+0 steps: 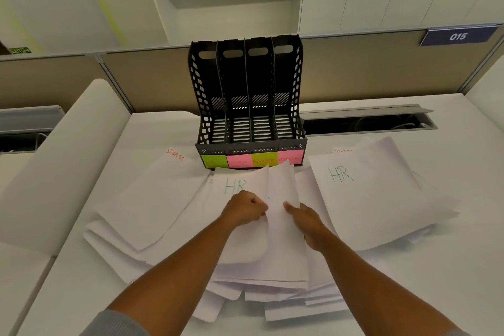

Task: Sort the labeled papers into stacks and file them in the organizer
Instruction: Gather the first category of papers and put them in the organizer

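White desk surface (409, 281) fills the view, with a beige partition behind it and pale cupboards beyond. Standing upright at the back of the desk is a black perforated plastic file organizer (246, 101) with four slots, each fronted by a sticky label, green, pink, yellow-green and pink; the writing on them is too faint to read. Right in front of it sprawls a loose heap of white paper sheets (169, 207), spread wide across the desk. One sheet at far left reads SPORTS (175, 154) in red, and a big sheet on the right reads HR (341, 174) in green. Both hands are in the middle of the heap. Left hand (244, 210) is curled, pinching the edge of a lifted white sheet marked HR (234, 185). Right hand (302, 219) grips a second raised sheet (283, 188) just beside it, thumb pressed on top, fingers hidden underneath. Grey sleeve (114, 324) shows at the left forearm.
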Demonstrator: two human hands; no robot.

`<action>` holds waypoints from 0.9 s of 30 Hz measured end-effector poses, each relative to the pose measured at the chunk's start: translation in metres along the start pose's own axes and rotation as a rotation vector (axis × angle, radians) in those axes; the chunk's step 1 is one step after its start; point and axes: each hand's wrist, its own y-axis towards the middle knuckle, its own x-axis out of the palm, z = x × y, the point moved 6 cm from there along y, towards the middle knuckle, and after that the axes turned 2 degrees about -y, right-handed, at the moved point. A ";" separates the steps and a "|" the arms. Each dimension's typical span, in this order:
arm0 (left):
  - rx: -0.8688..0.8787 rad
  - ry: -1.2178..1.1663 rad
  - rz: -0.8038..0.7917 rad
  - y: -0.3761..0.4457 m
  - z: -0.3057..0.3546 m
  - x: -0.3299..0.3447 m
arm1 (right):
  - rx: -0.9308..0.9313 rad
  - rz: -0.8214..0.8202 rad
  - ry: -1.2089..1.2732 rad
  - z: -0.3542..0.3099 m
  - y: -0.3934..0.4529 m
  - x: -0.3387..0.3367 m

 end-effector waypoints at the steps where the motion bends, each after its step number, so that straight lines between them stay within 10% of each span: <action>1: -0.003 -0.053 -0.034 0.000 0.002 0.009 | 0.008 -0.011 0.011 0.000 0.001 0.000; 16: -0.034 -0.240 -0.135 -0.011 -0.002 0.025 | -0.105 -0.049 -0.108 -0.003 0.002 -0.007; 23: -0.180 -0.281 0.546 -0.015 -0.036 -0.028 | -0.176 0.005 -0.106 -0.007 0.001 -0.014; 27: -0.345 -0.276 0.599 -0.021 -0.052 -0.046 | -0.195 0.049 -0.036 -0.011 0.000 -0.023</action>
